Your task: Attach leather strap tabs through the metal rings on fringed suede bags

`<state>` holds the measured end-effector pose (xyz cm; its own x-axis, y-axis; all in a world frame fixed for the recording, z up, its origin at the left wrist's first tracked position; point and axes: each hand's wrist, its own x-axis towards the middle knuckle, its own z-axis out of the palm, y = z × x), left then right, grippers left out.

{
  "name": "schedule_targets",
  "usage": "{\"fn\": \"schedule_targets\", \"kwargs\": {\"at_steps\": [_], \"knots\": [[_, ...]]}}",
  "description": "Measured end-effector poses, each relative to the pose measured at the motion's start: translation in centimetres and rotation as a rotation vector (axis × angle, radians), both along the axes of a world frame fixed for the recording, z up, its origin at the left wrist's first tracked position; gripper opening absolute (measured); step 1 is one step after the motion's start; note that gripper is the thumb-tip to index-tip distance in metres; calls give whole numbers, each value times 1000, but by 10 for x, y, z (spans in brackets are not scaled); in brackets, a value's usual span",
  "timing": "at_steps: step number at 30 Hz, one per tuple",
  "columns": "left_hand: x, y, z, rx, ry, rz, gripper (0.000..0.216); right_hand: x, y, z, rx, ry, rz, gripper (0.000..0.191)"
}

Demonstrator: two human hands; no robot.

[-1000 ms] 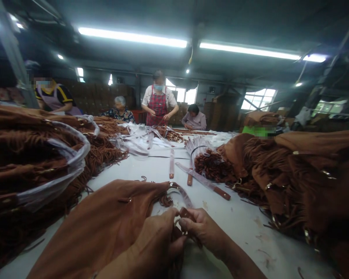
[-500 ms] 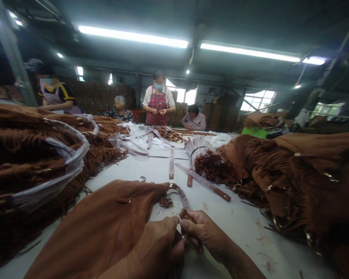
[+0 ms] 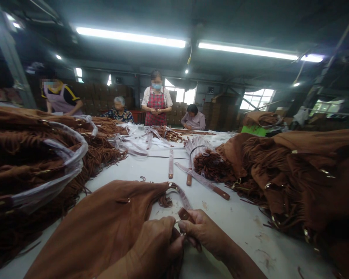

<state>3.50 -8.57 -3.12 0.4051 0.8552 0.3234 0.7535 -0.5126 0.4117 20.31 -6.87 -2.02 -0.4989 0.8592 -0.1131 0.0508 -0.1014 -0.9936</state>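
A brown suede bag point(image 3: 104, 224) lies on the white table point(image 3: 238, 221) right in front of me. Its plastic-wrapped strap point(image 3: 182, 197) arches from a metal ring on the bag down to my hands. My left hand point(image 3: 155, 246) is closed on the bag's edge at the strap's end. My right hand point(image 3: 202, 232) pinches the brown strap end point(image 3: 185, 215) between thumb and fingers. Both hands touch each other there.
Piles of brown fringed bags stand at the left point(image 3: 31, 162) and right point(image 3: 296, 174). Loose wrapped straps point(image 3: 203, 181) and a bundle of strap pieces point(image 3: 212, 164) lie mid-table. Several other people point(image 3: 156, 99) work at the far end.
My hands have shifted only slightly around the strap end. The standing person at the far end lowered their hands toward the middle.
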Motion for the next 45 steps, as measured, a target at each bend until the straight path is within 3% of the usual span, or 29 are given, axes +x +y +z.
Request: {"fn": "schedule_targets", "kwargs": {"at_steps": [3, 7, 12, 17, 27, 36, 45], "knots": [[-1, 1, -1, 64, 52, -44, 8, 0, 0, 0, 17, -10, 14, 31], [-2, -1, 0, 10, 85, -69, 8, 5, 1, 5, 14, -100, 67, 36], [-4, -10, 11, 17, 190, -139, 15, 20, 5, 11, 101, -227, 82, 43], [-2, -11, 20, -16, 303, -148, 19, 25, 9, 10, 70, -236, 129, 41], [-1, -13, 18, 142, 329, -258, 11, 22, 9, 8, 97, -176, 108, 39], [-4, -13, 17, 153, 309, -368, 12, 26, 9, 11, 34, -191, 140, 39], [-3, -17, 18, 134, 301, -411, 14, 33, 13, 11, -60, -120, 298, 43]]}}
